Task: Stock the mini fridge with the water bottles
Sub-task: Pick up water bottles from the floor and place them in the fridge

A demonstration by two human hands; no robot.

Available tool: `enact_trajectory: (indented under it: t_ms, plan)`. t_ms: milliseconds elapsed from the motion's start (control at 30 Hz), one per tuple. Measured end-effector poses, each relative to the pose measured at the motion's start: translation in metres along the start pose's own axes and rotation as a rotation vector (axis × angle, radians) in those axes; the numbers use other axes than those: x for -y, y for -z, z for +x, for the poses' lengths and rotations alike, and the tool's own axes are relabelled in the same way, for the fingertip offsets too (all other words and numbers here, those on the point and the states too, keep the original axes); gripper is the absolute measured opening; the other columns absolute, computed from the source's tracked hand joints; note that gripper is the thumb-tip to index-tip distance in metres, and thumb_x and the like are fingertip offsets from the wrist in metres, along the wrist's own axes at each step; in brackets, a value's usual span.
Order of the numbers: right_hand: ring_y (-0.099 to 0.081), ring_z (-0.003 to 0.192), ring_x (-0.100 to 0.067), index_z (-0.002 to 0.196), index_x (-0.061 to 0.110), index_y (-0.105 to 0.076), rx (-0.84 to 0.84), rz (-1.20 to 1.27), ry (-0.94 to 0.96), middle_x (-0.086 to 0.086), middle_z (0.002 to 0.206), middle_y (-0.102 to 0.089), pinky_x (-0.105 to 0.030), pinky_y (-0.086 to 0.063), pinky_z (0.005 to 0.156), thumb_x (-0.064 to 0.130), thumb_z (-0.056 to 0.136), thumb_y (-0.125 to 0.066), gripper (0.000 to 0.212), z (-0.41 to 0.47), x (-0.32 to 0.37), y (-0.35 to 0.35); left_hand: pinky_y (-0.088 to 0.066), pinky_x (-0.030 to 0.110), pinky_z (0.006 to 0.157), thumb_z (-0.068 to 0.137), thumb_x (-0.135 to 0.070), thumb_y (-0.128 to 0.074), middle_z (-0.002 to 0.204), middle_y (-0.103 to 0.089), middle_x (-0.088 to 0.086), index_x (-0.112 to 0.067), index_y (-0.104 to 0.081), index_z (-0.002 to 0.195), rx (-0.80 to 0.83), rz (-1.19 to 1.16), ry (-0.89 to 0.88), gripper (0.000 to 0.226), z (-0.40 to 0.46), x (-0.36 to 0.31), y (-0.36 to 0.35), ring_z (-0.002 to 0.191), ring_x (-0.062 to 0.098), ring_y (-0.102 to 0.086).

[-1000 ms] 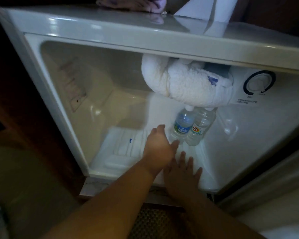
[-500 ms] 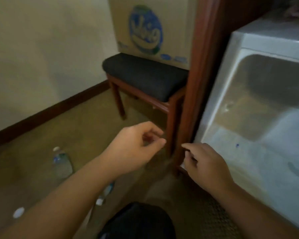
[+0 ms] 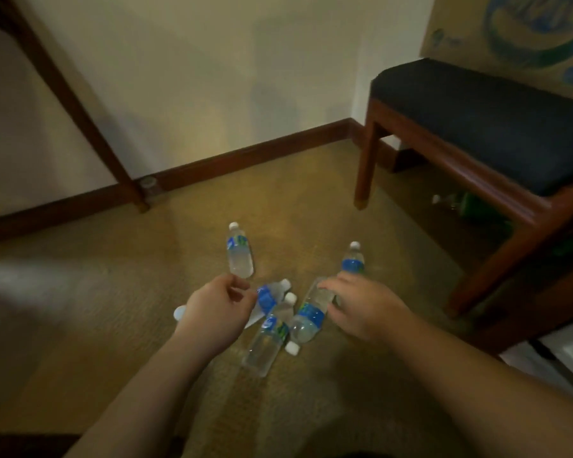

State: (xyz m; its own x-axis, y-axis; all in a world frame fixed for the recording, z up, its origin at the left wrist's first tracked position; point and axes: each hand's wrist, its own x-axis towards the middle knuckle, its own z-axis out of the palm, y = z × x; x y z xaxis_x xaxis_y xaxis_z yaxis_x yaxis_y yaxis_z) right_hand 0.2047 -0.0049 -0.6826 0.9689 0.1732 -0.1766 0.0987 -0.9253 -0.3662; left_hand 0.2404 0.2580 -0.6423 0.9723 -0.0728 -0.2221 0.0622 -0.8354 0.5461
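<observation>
**Both hands over the bottle pile on the floor, nothing held**

Water bottles lie on the carpet floor [image 3: 80, 325], not in the fridge. One upright bottle [image 3: 240, 256] stands at the far side of the pile, a second upright bottle [image 3: 353, 260] just past your right hand [image 3: 361, 309]. Three more lie flat and touching: a long lying bottle [image 3: 308, 317] with its cap toward you, a middle lying bottle [image 3: 268, 338], and a half-hidden bottle [image 3: 272, 294] under your left hand [image 3: 215, 309].

Left hand hovers above the pile, fingers loosely curled, gripping nothing. Right hand has fingers spread and relaxed; fingertips sit at the base of the long lying bottle, and you can't tell if they touch it or only hover.

Handling guess: small sealed plastic bottles, full, so moderate weight, thin walls that dent under squeeze, smooth and maybe slick. Lying ones will roll. Wrap around the mid-body at the label, or the neck under the cap for the upright ones.

A wooden stool [image 3: 477, 127] with dark cushion stands at right, a cardboard box [image 3: 510, 28] on it.
</observation>
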Motion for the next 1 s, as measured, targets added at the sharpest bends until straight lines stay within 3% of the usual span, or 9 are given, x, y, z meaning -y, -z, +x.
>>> enact_trajectory:
  t_ms: [167, 333, 467, 600, 700, 833, 1000]
  plan:
    - [-0.052, 0.125, -0.018, 0.147, 0.039, -0.043, 0.189, -0.094, 0.172, 0.005, 0.135, -0.051, -0.041, -0.049, 0.097, 0.038, 0.099, -0.055, 0.050, 0.040, 0.026, -0.058, -0.040, 0.033, 0.104, 0.092, -0.047, -0.065, 0.124, -0.062, -0.010, -0.033, -0.062, 0.128, -0.219, 0.205, 0.010, 0.039, -0.002, 0.055, -0.006, 0.124, 0.019, -0.050]
    - [-0.045, 0.132, -0.023, 0.147, 0.032, -0.040, 0.295, -0.172, 0.179, 0.000, 0.142, -0.046, -0.045, -0.043, 0.106, 0.024, 0.094, -0.061, 0.057, 0.074, 0.044, -0.095, -0.038, 0.040, 0.111, 0.094, -0.044, -0.064, 0.145, -0.051, 0.000, -0.030, -0.050, 0.148, -0.198, 0.213, 0.130, 0.057, 0.014, 0.086, -0.011, 0.140, 0.026, -0.037]
    - [-0.048, 0.131, -0.028, 0.147, 0.025, -0.039, 0.243, -0.118, -0.102, -0.007, 0.144, -0.049, -0.045, -0.046, 0.103, 0.033, 0.096, -0.057, 0.055, 0.111, 0.042, -0.119, -0.042, 0.038, 0.106, 0.097, -0.034, -0.061, 0.142, -0.052, 0.000, -0.029, -0.049, 0.147, -0.148, 0.122, 0.234, 0.052, 0.025, 0.101, -0.017, 0.135, 0.024, -0.043]
    - [-0.056, 0.125, -0.026, 0.142, 0.022, -0.049, 0.154, 0.039, -0.382, -0.004, 0.134, -0.061, -0.044, -0.046, 0.101, 0.047, 0.099, -0.053, 0.050, 0.138, 0.046, -0.134, -0.047, 0.038, 0.102, 0.098, -0.025, -0.057, 0.135, -0.057, 0.003, -0.022, -0.059, 0.139, -0.211, 0.014, 0.228, 0.041, 0.027, 0.105, -0.023, 0.122, 0.025, -0.055]
    - [-0.049, 0.135, -0.029, 0.142, 0.020, -0.054, 0.178, -0.017, -0.468, -0.006, 0.140, -0.061, -0.046, -0.038, 0.107, 0.056, 0.099, -0.049, 0.056, 0.150, 0.047, -0.142, -0.047, 0.036, 0.095, 0.098, -0.023, -0.056, 0.129, -0.060, 0.006, -0.016, -0.064, 0.134, -0.282, -0.034, 0.223, 0.037, 0.027, 0.106, -0.024, 0.115, 0.026, -0.057]
    - [-0.040, 0.144, -0.031, 0.138, 0.021, -0.060, 0.211, -0.006, -0.555, -0.006, 0.144, -0.059, -0.051, -0.030, 0.116, 0.064, 0.094, -0.049, 0.063, 0.156, 0.047, -0.146, -0.036, 0.028, 0.080, 0.096, -0.022, -0.062, 0.111, -0.063, 0.003, -0.012, -0.071, 0.119, -0.300, -0.005, 0.158, 0.027, 0.023, 0.103, -0.028, 0.102, 0.022, -0.057]
    - [-0.055, 0.127, -0.033, 0.110, 0.026, -0.069, 0.207, 0.180, -0.612, -0.004, 0.118, -0.068, -0.054, -0.042, 0.106, 0.063, 0.077, -0.053, 0.052, 0.148, 0.056, -0.147, -0.042, 0.032, 0.085, 0.096, -0.022, -0.062, 0.111, -0.065, 0.005, -0.013, -0.072, 0.119, -0.319, 0.014, 0.128, 0.026, 0.023, 0.096, -0.029, 0.106, 0.028, -0.059]
